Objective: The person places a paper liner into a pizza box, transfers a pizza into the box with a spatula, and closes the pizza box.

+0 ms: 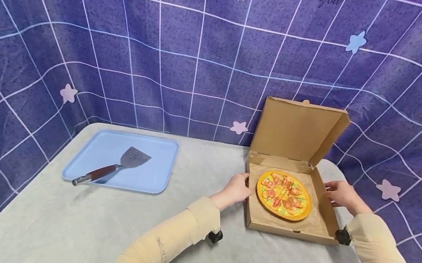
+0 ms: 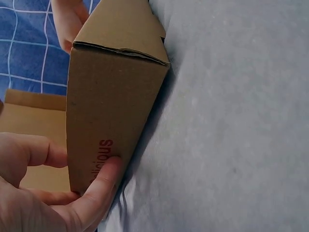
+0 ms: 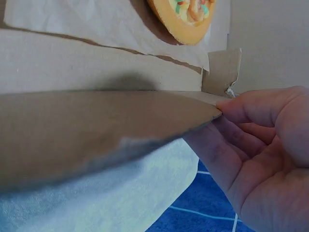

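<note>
A cardboard pizza box (image 1: 274, 230) stands on the right part of the table with its lid (image 1: 292, 131) raised at the back. Inside it, on brown paper, lies a round pizza (image 1: 284, 196) with red and green bits on top. My left hand (image 1: 235, 189) grips the box's left wall; in the left wrist view its fingers lie along the outer side (image 2: 106, 106), beside red lettering. At the opposite side my right hand (image 1: 345, 196) pinches the top edge of the right wall (image 3: 96, 121) between thumb and fingers.
On the left of the grey-covered table lies a light blue tray (image 1: 159, 186). A spatula (image 1: 135, 158) with a wide metal blade rests across it, the handle reaching over the tray's front edge. A purple curtain (image 1: 203, 62) with stars hangs behind the table.
</note>
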A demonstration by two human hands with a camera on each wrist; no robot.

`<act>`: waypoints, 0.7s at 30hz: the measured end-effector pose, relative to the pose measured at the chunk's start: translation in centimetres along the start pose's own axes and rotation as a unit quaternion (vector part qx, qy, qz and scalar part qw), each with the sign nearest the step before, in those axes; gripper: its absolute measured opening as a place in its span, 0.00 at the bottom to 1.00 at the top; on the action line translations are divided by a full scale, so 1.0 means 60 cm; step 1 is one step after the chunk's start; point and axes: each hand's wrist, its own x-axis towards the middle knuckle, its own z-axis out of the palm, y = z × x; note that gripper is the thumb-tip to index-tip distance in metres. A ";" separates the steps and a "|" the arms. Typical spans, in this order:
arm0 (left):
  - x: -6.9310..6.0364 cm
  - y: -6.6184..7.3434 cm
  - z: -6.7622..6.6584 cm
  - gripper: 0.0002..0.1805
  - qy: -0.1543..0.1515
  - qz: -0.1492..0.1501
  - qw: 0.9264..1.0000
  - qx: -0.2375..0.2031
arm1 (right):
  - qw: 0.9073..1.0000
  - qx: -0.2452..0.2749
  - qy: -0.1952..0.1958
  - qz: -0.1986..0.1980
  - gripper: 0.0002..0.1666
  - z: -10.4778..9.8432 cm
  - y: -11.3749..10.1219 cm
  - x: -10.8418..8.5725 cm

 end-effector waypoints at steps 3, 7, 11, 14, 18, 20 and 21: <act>-0.003 -0.004 -0.008 0.34 0.000 -0.008 1.000 -0.013 | 1.000 0.004 -0.008 -0.006 0.26 0.005 -0.004 0.002; -0.009 -0.008 -0.020 0.34 -0.006 -0.018 0.999 -0.043 | 1.000 0.009 -0.012 -0.012 0.25 0.012 -0.011 0.003; -0.014 -0.012 -0.032 0.34 -0.010 -0.018 0.998 -0.055 | 1.000 0.004 -0.013 -0.020 0.24 0.020 -0.018 0.003; -0.018 -0.018 -0.040 0.33 -0.014 -0.016 0.998 -0.058 | 1.000 0.002 -0.014 -0.023 0.24 0.027 -0.026 0.002; -0.022 -0.023 -0.053 0.33 -0.014 -0.018 0.998 -0.060 | 1.000 0.011 -0.015 -0.023 0.24 0.035 -0.037 0.001; -0.024 -0.025 -0.059 0.34 -0.014 -0.019 0.998 -0.062 | 1.000 0.018 -0.014 -0.021 0.23 0.040 -0.042 0.001; -0.025 -0.026 -0.062 0.34 -0.015 -0.019 0.998 -0.066 | 0.999 0.022 -0.015 -0.023 0.23 0.043 -0.044 0.001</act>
